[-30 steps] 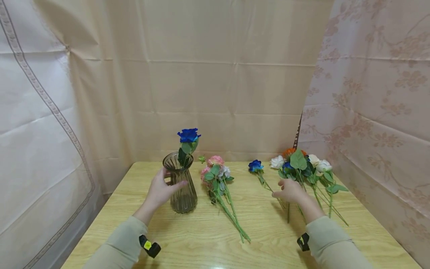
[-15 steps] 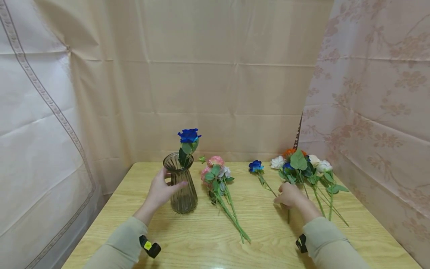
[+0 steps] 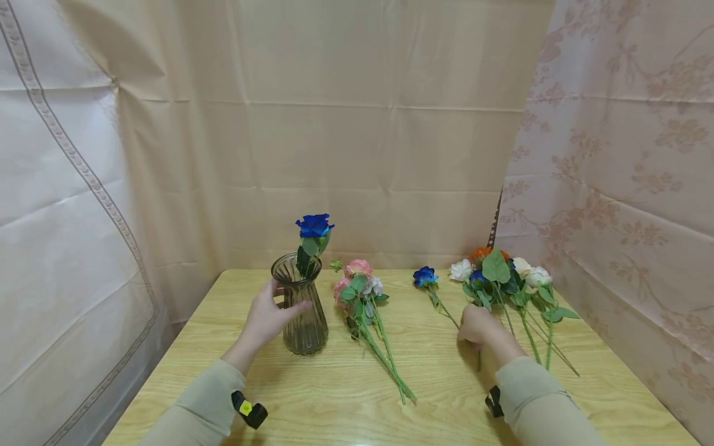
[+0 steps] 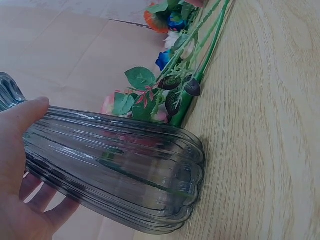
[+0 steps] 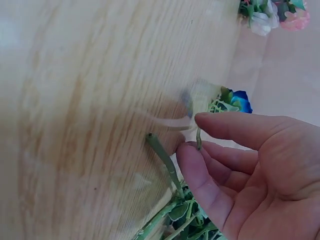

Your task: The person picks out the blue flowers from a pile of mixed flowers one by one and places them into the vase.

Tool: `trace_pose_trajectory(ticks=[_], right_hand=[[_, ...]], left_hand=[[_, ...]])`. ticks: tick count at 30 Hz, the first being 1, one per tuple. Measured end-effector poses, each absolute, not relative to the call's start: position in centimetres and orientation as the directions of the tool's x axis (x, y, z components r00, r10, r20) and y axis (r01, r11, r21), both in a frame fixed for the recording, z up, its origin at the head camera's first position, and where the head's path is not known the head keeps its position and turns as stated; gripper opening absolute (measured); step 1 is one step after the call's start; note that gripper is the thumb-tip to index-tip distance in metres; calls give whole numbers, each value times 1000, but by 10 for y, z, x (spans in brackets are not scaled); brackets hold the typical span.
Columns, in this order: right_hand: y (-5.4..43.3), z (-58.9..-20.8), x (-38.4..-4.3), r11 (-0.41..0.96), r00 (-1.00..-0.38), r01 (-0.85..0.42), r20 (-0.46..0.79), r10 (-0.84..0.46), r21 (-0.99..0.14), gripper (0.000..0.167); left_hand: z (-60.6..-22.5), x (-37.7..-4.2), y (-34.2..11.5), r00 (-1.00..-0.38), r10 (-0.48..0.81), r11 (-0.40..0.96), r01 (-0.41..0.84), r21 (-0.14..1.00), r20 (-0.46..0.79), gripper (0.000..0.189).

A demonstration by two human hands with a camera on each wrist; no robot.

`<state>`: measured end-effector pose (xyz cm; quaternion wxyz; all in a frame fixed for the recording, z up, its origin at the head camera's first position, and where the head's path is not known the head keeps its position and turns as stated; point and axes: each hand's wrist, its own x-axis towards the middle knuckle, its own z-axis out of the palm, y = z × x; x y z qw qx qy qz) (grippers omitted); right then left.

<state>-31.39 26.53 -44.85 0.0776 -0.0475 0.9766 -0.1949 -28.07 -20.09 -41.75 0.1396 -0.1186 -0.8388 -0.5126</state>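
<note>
My left hand grips the ribbed smoky glass vase around its upper body, thumb across the front. The vase stands upright on the table. From its mouth rises a blue rose with green leaves; through the glass in the left wrist view its stem shows. Over on the right, my right hand pinches the lower stem of a second blue rose between thumb and index finger. That flower's head lies at the far side of the table, pointing away.
Pink and white flowers lie in a bunch between vase and right hand, stems toward me. Beyond my right hand, a pile with an orange bloom, white roses and green leaves covers the wooden table's right back. Curtains hang behind.
My right hand has moved down slightly toward the table along the blue rose's stem, its fingers closing in on the stem end. The left hand and vase have stayed put.
</note>
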Motion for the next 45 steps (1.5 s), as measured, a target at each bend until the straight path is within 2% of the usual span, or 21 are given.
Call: trace_pose_trajectory(ticks=[15,23,29,37,45], right_hand=[[267,-449,-311,913,-981,-146,-63,-183,-382,29],[266,-448,-312,919,-982,-140,-67,-176,-368,29],[266,-446,-310,907,-979,-126,-96,-178,-402,27],[266,-446,-308,874,-984,-64,-115,-135,-482,15],[264,-447,-311,849,-987,-34,-114,-111,-527,20]], left_hand=[[-419,-282,-201,-938,51,449,329,831,344,84],[-418,-281,-201,-938,52,448,329,832,343,83],[-418,-281,-201,-938,53,442,331,834,344,83],[-418,-281,-201,-937,55,448,332,830,345,84],[-417,-281,-201,-937,57,442,333,833,345,82]])
